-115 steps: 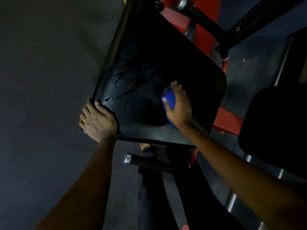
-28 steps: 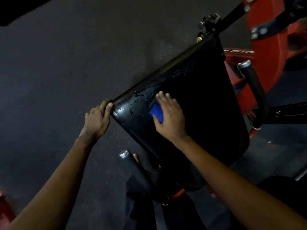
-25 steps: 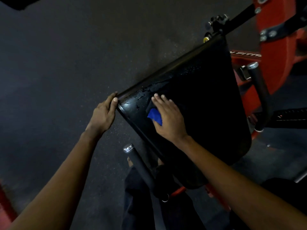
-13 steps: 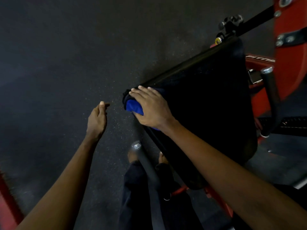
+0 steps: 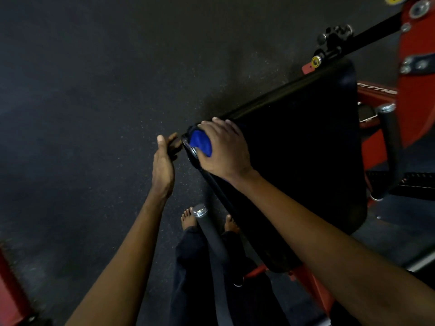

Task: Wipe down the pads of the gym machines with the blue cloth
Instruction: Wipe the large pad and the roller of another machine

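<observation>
The black pad point(image 5: 306, 161) of a red gym machine tilts across the right half of the head view. My right hand point(image 5: 226, 151) lies over the pad's near-left corner, its fingers curled over the bunched blue cloth point(image 5: 200, 143) and pressing it onto that corner. Most of the cloth is hidden under the palm. My left hand point(image 5: 163, 163) hovers just left of the same corner with straight fingers and raised thumb, holding nothing. Its fingertips are right at the pad's edge; I cannot tell whether they touch.
The red machine frame point(image 5: 419, 67) rises at the right. A black handle with a chrome cap point(image 5: 200, 211) juts out below the pad, between my bare feet point(image 5: 188, 220). A second handle point(image 5: 388, 142) stands right of the pad. Dark rubber floor point(image 5: 94, 102) spreads left.
My right hand slid the cloth from the pad's face out onto its left corner. My left hand let go of that corner, drew away, and has come back beside it.
</observation>
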A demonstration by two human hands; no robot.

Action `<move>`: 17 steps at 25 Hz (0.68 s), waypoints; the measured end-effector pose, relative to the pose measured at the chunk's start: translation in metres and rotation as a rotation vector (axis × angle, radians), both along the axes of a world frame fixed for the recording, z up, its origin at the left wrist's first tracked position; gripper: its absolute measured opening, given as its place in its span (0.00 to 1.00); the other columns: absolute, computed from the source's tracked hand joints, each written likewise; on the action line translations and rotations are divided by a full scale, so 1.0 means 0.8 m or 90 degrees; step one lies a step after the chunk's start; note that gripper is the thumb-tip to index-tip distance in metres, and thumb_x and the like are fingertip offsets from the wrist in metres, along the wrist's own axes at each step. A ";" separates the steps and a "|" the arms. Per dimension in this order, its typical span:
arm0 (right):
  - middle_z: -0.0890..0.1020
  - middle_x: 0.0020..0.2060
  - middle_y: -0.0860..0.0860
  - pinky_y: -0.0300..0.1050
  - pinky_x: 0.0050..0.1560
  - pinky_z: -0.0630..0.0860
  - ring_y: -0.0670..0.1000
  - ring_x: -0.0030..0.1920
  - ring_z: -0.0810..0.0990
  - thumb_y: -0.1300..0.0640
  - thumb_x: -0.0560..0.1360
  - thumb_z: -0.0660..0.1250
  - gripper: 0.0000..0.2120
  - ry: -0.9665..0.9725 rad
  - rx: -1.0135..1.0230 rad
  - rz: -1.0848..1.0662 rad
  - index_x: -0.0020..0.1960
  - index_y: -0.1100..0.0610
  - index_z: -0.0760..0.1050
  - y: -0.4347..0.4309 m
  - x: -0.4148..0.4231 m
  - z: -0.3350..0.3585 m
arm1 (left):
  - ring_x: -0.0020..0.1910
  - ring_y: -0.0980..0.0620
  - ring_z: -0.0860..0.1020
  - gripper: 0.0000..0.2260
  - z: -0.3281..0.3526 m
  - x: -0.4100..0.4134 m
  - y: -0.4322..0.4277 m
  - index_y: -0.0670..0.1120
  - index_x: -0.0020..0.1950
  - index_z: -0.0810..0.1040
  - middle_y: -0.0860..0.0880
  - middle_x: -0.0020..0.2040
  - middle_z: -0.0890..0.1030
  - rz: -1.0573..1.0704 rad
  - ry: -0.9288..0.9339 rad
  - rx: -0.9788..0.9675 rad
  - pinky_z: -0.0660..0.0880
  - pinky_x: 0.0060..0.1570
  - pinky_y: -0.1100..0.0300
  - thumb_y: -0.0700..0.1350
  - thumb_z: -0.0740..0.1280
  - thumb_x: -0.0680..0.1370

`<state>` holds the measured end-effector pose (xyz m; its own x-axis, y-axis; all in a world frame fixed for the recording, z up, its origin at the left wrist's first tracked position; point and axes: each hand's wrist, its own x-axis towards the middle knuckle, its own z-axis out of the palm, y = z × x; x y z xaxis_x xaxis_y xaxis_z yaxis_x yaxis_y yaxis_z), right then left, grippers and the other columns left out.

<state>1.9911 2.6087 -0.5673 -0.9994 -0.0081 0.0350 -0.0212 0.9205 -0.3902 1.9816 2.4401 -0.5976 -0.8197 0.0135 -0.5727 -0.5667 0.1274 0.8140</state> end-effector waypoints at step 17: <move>0.78 0.68 0.51 0.53 0.74 0.65 0.54 0.72 0.71 0.44 0.75 0.65 0.27 0.010 0.063 -0.109 0.70 0.56 0.73 0.125 0.001 -0.007 | 0.59 0.37 0.75 0.22 0.022 -0.035 0.078 0.43 0.60 0.76 0.40 0.58 0.81 -0.413 0.240 -0.568 0.69 0.61 0.42 0.52 0.46 0.86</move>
<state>1.9921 2.7086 -0.5727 -0.9859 0.1570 0.0580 0.1330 0.9452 -0.2980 1.9538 2.5026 -0.5803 -0.9269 0.2081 -0.3122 0.0739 0.9171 0.3917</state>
